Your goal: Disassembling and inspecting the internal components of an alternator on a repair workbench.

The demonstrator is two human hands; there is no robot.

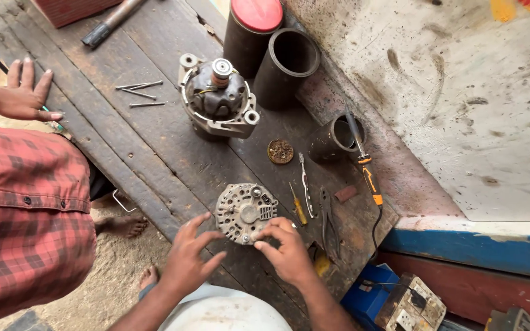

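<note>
Old dark wooden bench with worn planks, a dirty pale wall on the right with a blue strip below, sandy floor, soft daylight.

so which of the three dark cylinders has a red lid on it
The rear cylinder, at the top edge of the bench, wears the red lid. The cylinder beside it and the smaller one nearer the soldering iron gape open.

Single head-worn view, steep downward look, close above wooden workbench, wall at right
</note>
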